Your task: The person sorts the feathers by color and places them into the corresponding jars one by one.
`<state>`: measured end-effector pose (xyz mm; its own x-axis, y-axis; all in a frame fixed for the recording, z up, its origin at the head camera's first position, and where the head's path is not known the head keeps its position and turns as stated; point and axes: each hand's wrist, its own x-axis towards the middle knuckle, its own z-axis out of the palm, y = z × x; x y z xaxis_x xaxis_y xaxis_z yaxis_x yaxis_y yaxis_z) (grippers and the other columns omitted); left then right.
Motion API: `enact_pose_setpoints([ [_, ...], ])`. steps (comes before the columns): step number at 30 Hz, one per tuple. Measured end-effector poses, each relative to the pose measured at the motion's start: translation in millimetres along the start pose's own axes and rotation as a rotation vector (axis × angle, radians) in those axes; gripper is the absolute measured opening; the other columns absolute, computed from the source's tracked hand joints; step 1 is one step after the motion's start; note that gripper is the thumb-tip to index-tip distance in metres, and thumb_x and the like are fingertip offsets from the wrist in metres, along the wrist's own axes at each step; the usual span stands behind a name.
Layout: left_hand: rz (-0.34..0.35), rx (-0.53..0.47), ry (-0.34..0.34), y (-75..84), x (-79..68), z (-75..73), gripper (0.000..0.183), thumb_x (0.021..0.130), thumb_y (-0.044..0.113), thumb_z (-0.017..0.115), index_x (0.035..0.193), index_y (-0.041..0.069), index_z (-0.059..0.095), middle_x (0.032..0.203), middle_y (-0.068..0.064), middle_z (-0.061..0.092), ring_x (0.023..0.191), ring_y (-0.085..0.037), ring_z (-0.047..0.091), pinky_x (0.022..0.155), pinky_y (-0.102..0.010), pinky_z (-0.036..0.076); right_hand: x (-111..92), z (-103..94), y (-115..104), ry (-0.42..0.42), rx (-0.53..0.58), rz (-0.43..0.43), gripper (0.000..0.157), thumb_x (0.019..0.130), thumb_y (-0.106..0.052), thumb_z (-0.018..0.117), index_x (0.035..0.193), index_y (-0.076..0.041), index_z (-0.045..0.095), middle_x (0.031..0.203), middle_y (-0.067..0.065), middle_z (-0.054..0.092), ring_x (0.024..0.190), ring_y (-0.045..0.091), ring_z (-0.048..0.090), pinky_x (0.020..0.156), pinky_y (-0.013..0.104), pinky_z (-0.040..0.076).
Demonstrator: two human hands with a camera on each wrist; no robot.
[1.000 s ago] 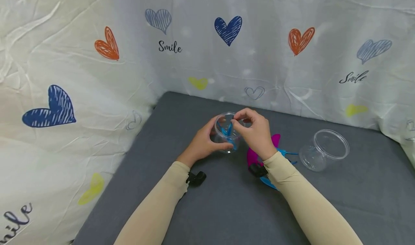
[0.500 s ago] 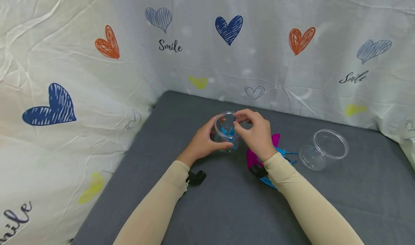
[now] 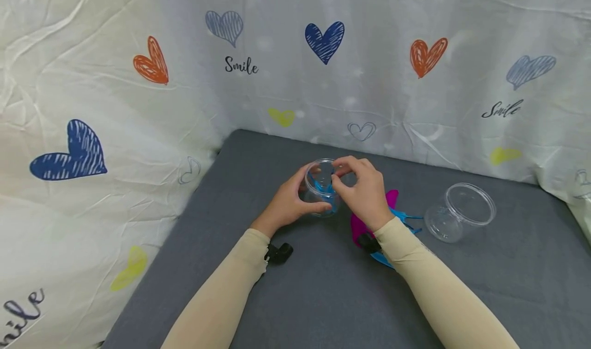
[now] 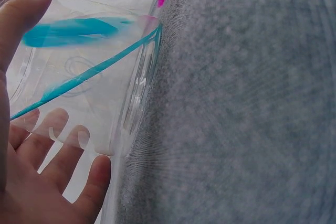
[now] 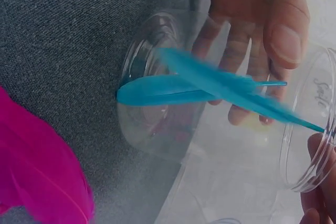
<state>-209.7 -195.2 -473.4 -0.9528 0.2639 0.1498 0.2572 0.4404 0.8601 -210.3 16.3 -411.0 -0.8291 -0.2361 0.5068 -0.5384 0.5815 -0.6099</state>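
Observation:
In the head view my left hand (image 3: 291, 200) holds a clear plastic jar (image 3: 318, 205) from its left side, thumb in front and fingers behind. Over the jar's mouth, my right hand (image 3: 362, 185) pinches the thin quill of a blue feather (image 5: 226, 87) between thumb and forefinger. That feather slants down inside the jar. A second blue feather (image 5: 157, 88) is in the jar too, its tip at the base in the right wrist view. The right fingertips (image 5: 321, 153) are at the rim there. The left wrist view shows the left fingers (image 4: 63, 145) spread along the jar wall.
Under the right forearm lie a magenta feather (image 3: 357, 228) and several blue feathers (image 3: 404, 216), partly hidden. A second clear jar (image 3: 461, 213) stands to their right. The grey tablecloth (image 3: 323, 297) meets a white curtain (image 3: 286, 77) printed with hearts at the back.
The pinched blue feather has sunk slightly into the jar since a second ago, its upper blue part showing less near the right thumb. Both hands have barely moved.

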Motion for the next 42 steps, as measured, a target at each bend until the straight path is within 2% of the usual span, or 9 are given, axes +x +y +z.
enact_pose_setpoints([
  [5,0.001,0.012,-0.003,1.4,0.2,2.5,0.098,0.071,0.064,0.083,0.151,0.053,0.026,0.151,0.020,0.045,0.136,-0.005,0.046,0.111,-0.043,0.044,-3.6,-7.8,1.7,0.008,0.031,0.003,0.022,0.092,-0.021,0.071,0.113,-0.023,0.071,0.092,-0.007,0.073,0.097,0.015,0.059,0.081,0.038,0.053],
  [8,-0.002,0.017,0.001,1.5,0.0,3.0,0.098,0.072,0.063,0.083,0.151,0.053,0.027,0.150,0.022,0.045,0.136,-0.006,0.046,0.111,-0.044,0.044,-6.2,-14.2,1.7,0.022,0.050,-0.006,0.019,0.092,-0.021,0.070,0.112,-0.022,0.072,0.093,-0.006,0.073,0.096,0.015,0.059,0.090,0.043,0.053],
  [14,0.006,0.020,0.011,0.3,0.4,3.3,0.102,0.070,0.064,0.084,0.154,0.045,0.029,0.149,0.022,0.046,0.136,-0.007,0.046,0.112,-0.044,0.044,-17.7,-31.0,10.6,0.042,0.027,-0.009,0.018,0.093,-0.022,0.071,0.111,-0.022,0.073,0.096,-0.007,0.073,0.097,0.014,0.059,0.089,0.041,0.051],
  [22,0.019,0.002,0.011,-1.0,1.0,4.0,0.106,0.068,0.064,0.085,0.156,0.040,0.031,0.150,0.019,0.047,0.131,-0.007,0.048,0.109,-0.044,0.045,-51.1,-61.6,34.6,0.053,-0.034,0.051,0.018,0.092,-0.022,0.073,0.110,-0.027,0.073,0.099,-0.011,0.073,0.091,0.005,0.057,0.078,0.026,0.047],
  [24,0.015,-0.002,0.011,-1.0,0.8,3.6,0.105,0.068,0.063,0.086,0.155,0.043,0.030,0.151,0.018,0.047,0.131,-0.007,0.048,0.109,-0.044,0.045,-59.3,-70.6,38.7,0.042,-0.049,0.068,0.019,0.092,-0.022,0.074,0.109,-0.028,0.073,0.100,-0.012,0.073,0.092,0.004,0.058,0.078,0.025,0.047],
  [29,0.002,-0.004,0.009,-1.0,2.1,4.6,0.099,0.069,0.062,0.086,0.150,0.054,0.028,0.152,0.017,0.046,0.132,-0.006,0.048,0.110,-0.044,0.044,-82.1,-96.5,49.4,-0.039,-0.100,0.110,0.020,0.091,-0.022,0.076,0.109,-0.029,0.071,0.103,-0.014,0.071,0.097,0.006,0.062,0.084,0.034,0.053],
  [32,0.000,-0.004,0.010,-1.8,3.5,5.3,0.099,0.070,0.060,0.086,0.150,0.054,0.029,0.151,0.019,0.046,0.132,-0.006,0.048,0.111,-0.045,0.044,-99.4,-110.2,56.6,-0.105,-0.147,0.143,0.021,0.092,-0.025,0.074,0.112,-0.026,0.071,0.103,-0.013,0.071,0.098,0.011,0.065,0.083,0.040,0.054],
  [37,0.000,0.003,0.012,-1.7,4.9,6.0,0.099,0.070,0.060,0.086,0.151,0.052,0.030,0.150,0.022,0.046,0.132,-0.008,0.048,0.109,-0.045,0.044,-130.5,-125.7,66.6,-0.181,-0.219,0.200,0.024,0.093,-0.027,0.074,0.116,-0.020,0.071,0.100,-0.012,0.071,0.093,0.012,0.067,0.082,0.042,0.056],
  [42,-0.012,0.005,0.010,-1.3,3.7,6.5,0.100,0.070,0.061,0.086,0.151,0.054,0.028,0.150,0.021,0.045,0.133,-0.010,0.048,0.109,-0.045,0.045,-157.5,-133.5,70.7,-0.275,-0.245,0.281,0.019,0.091,-0.029,0.077,0.109,-0.025,0.072,0.096,-0.015,0.070,0.091,0.010,0.067,0.082,0.042,0.057],
])
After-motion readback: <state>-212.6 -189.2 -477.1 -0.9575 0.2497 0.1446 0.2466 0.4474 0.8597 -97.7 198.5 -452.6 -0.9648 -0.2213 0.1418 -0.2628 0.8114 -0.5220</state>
